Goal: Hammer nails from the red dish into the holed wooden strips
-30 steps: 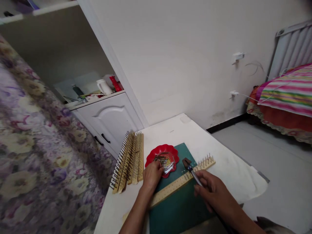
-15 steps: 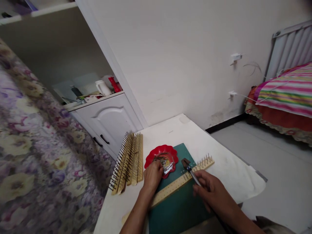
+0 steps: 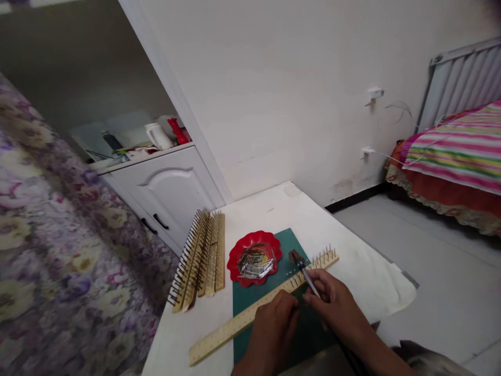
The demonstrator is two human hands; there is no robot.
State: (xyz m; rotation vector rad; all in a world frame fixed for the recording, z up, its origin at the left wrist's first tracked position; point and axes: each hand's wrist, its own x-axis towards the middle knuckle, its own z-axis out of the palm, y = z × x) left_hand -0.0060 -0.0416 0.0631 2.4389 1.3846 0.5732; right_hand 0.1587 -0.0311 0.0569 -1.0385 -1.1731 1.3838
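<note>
My right hand (image 3: 334, 300) grips a hammer (image 3: 309, 279) by its grey handle, with the head over the far end of a wooden strip. My left hand (image 3: 276, 318) is closed, fingers curled, at the near edge of that strip; whatever is in the fingers is hidden. The wooden strip (image 3: 230, 328) has rows of small holes, and nails stand upright in its far right part. It lies slantwise across a green cutting mat (image 3: 246, 351). Behind the strip is a red scalloped dish (image 3: 236, 250) holding loose nails (image 3: 256, 261).
Several wooden strips (image 3: 220, 250) full of upright nails lie side by side at the left of the white table (image 3: 250, 214). A floral curtain (image 3: 78, 271) hangs at far left, near a white cabinet (image 3: 176, 193). A bed (image 3: 454, 151) stands at right.
My left hand has moved from the red dish back toward me, to the near side of the strip. The hammer stays in my right hand. The view has shifted slightly.
</note>
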